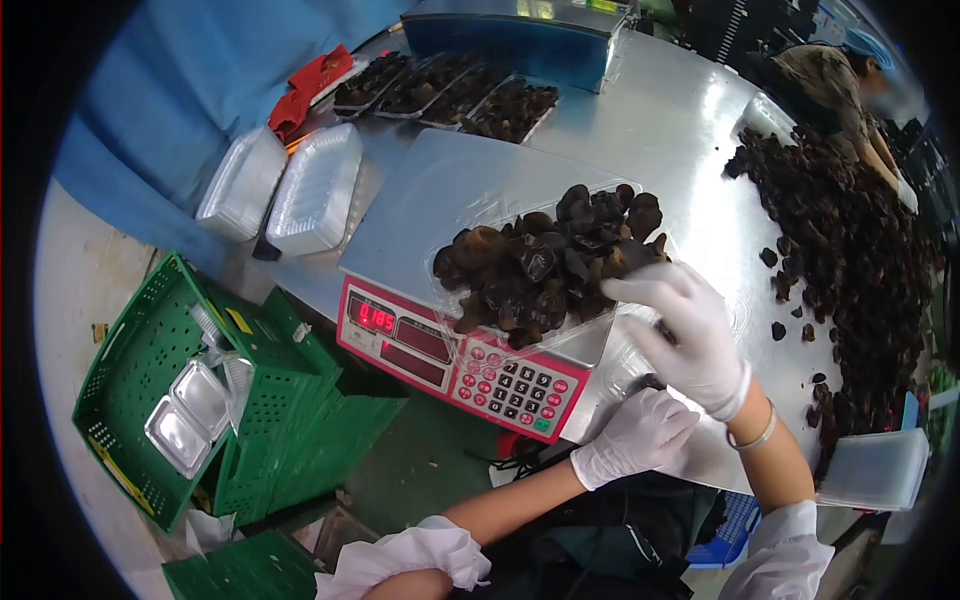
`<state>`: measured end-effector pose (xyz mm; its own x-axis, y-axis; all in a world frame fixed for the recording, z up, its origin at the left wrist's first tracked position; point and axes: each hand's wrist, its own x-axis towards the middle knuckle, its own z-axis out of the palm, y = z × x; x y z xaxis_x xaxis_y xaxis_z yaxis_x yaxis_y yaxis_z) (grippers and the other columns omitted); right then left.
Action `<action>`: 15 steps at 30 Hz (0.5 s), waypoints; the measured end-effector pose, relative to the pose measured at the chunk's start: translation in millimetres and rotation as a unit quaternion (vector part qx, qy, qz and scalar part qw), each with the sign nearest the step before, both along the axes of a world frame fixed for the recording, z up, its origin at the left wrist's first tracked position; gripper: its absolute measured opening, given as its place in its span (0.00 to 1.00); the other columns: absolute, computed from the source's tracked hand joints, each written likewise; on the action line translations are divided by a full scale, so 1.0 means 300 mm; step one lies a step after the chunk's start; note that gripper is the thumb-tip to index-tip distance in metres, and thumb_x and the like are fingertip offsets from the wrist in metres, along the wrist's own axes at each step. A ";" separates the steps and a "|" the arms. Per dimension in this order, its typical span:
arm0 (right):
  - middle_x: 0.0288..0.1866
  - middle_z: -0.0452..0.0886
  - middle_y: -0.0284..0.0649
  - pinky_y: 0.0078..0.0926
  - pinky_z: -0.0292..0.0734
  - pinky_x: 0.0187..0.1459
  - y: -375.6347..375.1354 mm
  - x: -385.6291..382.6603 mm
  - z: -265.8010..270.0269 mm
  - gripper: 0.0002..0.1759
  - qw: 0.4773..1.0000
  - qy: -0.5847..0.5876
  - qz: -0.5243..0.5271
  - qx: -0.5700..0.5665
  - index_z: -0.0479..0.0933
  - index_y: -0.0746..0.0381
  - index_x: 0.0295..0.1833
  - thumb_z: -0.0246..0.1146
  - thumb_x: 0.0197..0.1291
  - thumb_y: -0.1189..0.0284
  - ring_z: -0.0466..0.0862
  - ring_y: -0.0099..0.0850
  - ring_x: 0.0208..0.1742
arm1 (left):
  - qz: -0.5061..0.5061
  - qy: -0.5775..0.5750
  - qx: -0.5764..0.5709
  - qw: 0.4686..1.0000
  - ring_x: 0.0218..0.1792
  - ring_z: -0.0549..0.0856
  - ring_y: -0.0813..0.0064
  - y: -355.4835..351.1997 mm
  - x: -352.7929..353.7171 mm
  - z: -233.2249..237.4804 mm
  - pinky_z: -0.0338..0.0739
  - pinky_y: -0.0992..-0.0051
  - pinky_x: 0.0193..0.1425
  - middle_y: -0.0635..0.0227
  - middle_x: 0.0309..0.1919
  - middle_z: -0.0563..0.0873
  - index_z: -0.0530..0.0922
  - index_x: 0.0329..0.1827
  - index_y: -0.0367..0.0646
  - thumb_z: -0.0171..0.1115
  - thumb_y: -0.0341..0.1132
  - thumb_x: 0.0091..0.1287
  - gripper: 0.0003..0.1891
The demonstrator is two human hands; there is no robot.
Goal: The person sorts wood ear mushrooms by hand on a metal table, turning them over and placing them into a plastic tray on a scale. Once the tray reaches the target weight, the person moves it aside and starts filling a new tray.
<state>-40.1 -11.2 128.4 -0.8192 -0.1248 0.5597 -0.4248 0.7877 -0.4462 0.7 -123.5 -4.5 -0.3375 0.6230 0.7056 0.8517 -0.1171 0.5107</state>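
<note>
My right fingertips (640,290) bent over the fungus (540,265) in one clear tray (575,340) on the one scale (450,365), grip unclear, right hand (690,340) arched, left hand (635,435) loosely curled, empty, just below, four filled trays (510,110) behind, two empty stacks (315,190).

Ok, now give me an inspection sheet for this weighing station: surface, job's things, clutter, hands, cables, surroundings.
Surface: shiny metal table, with a loose fungus pile along its right side.
Job's things: scale, red digits lit; on it a clear tray heaped with dark fungus.
Clutter: filled trays at the far edge; empty tray stacks at left.
Hands: both gloved; right hand at the tray's near-right corner, grip unclear; left hand at the table edge beside the scale.
Cables: a dark cord seems to hang below the scale.
Surroundings: green crates on the floor; another person at the far right.
</note>
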 end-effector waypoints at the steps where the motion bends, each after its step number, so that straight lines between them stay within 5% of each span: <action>1: 0.47 0.83 0.40 0.37 0.79 0.47 -0.055 -0.039 0.042 0.22 0.999 0.014 0.009 0.031 0.82 0.59 0.57 0.72 0.55 0.71 0.83 0.41 0.45 | -0.002 0.002 -0.001 1.000 0.43 0.82 0.62 -0.001 0.002 -0.001 0.78 0.62 0.50 0.65 0.37 0.82 0.82 0.43 0.42 0.64 0.33 0.65 0.07; 3: 0.53 0.82 0.43 0.37 0.79 0.50 -0.122 -0.116 0.073 0.28 0.999 0.027 0.018 0.030 0.77 0.59 0.64 0.72 0.56 0.67 0.82 0.43 0.49 | -0.020 -0.069 -0.010 0.997 0.42 0.82 0.60 -0.005 0.009 -0.006 0.77 0.61 0.49 0.64 0.36 0.82 0.82 0.42 0.42 0.63 0.34 0.66 0.07; 9: 0.47 0.83 0.47 0.39 0.80 0.50 -0.129 -0.250 0.049 0.21 0.992 -0.125 0.008 0.026 0.82 0.59 0.57 0.71 0.59 0.65 0.84 0.47 0.46 | -0.055 -0.091 -0.049 0.993 0.41 0.84 0.61 -0.012 0.001 -0.016 0.79 0.62 0.47 0.65 0.40 0.85 0.84 0.44 0.44 0.67 0.32 0.65 0.07; 11: 0.43 0.84 0.46 0.35 0.80 0.45 -0.101 -0.258 0.069 0.15 0.985 -0.140 0.021 -0.103 0.83 0.60 0.52 0.69 0.60 0.69 0.84 0.41 0.39 | -0.056 -0.091 -0.041 0.993 0.41 0.84 0.61 -0.014 0.002 -0.024 0.79 0.62 0.46 0.65 0.40 0.85 0.84 0.44 0.44 0.66 0.32 0.65 0.07; 13: 0.39 0.81 0.32 0.21 0.76 0.43 -0.070 -0.226 0.089 0.13 0.951 -0.190 -0.012 -0.243 0.83 0.61 0.53 0.66 0.62 0.76 0.77 0.20 0.35 | -0.055 -0.094 -0.034 0.993 0.41 0.84 0.62 -0.010 0.003 -0.031 0.79 0.63 0.46 0.65 0.40 0.85 0.84 0.44 0.44 0.66 0.32 0.65 0.07; 15: 0.44 0.82 0.29 0.19 0.76 0.48 -0.030 -0.191 0.090 0.14 0.912 -0.174 -0.004 -0.371 0.82 0.63 0.55 0.64 0.64 0.77 0.79 0.17 0.42 | -0.063 -0.088 -0.033 0.994 0.41 0.84 0.62 -0.009 0.003 -0.034 0.78 0.63 0.47 0.65 0.40 0.85 0.84 0.45 0.44 0.67 0.32 0.65 0.08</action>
